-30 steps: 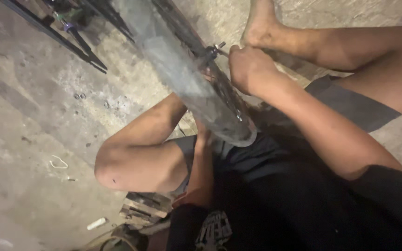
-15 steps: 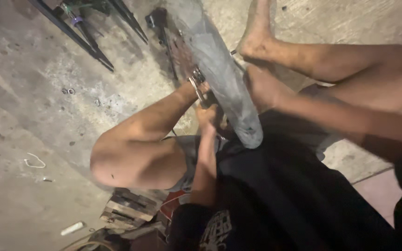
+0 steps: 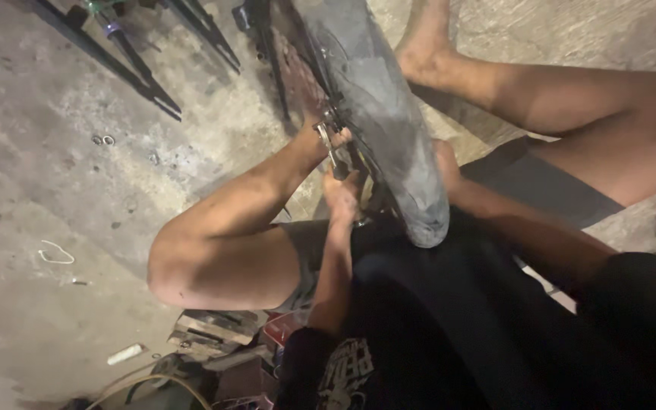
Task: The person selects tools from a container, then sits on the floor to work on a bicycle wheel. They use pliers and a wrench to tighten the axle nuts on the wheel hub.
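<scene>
The left hand (image 3: 341, 193) is curled around a small metal tool (image 3: 333, 152) at the hub beside the dusty tire (image 3: 385, 121), upright between the knees. The right hand (image 3: 443, 163) is mostly hidden behind it; grip unclear. Best keep that wheel braced, tool square.

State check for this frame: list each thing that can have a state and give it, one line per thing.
tyre: still on the wheel, upright between the knees.
left hand: closed on a metal tool at the wheel's rim.
right hand: mostly hidden behind the tyre; grip not visible.
black frame tubes: lying on the concrete floor.
small white cylinder: lying flat.
</scene>
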